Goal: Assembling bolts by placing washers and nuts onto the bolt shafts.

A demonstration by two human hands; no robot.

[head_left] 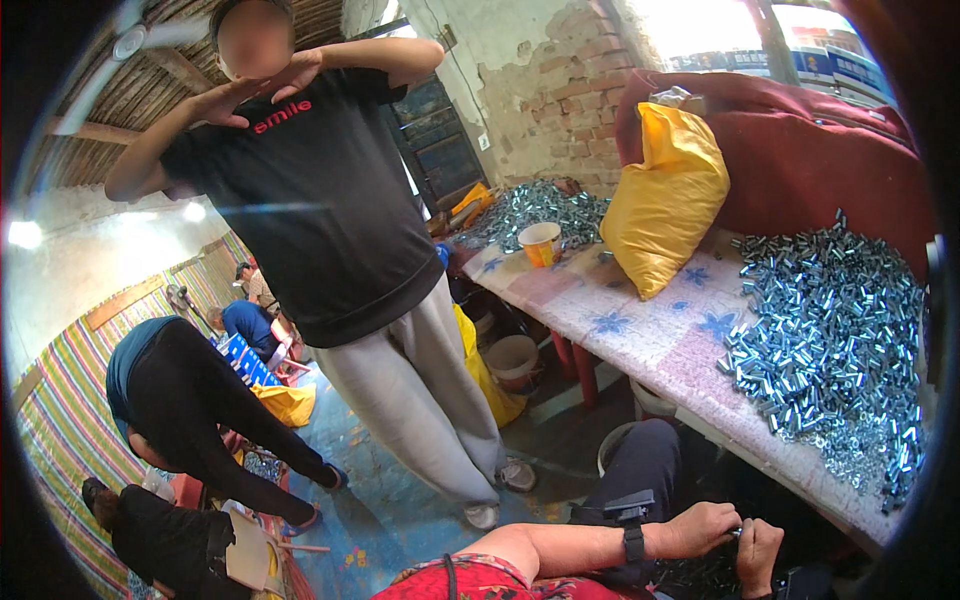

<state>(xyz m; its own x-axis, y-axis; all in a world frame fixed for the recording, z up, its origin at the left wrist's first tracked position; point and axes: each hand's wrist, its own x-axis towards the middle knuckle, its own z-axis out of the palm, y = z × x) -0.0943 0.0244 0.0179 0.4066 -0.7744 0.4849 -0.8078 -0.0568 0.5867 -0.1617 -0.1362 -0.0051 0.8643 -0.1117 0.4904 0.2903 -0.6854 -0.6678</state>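
Note:
My left hand [703,530] is closed in a pinch at the lower right, with a dark strap and small device [632,522] on its wrist. Right beside it, my right hand [760,556] has its fingers curled together. A small shiny metal piece [737,532] shows between the fingertips of both hands; its exact kind is too small to make out. Under the hands lies a dark heap of small metal parts [690,578], partly hidden. On the table to the right spreads a big pile of short metal sleeves [830,330], with smaller bits at its near edge.
The table [640,335] has a patterned cloth, a yellow sack [672,195], a yellow-white tub [541,242] and another metal pile [560,210]. A person [330,190] stands ahead with hands raised. Another bends over [200,400] at left. Buckets [513,362] stand beneath the table.

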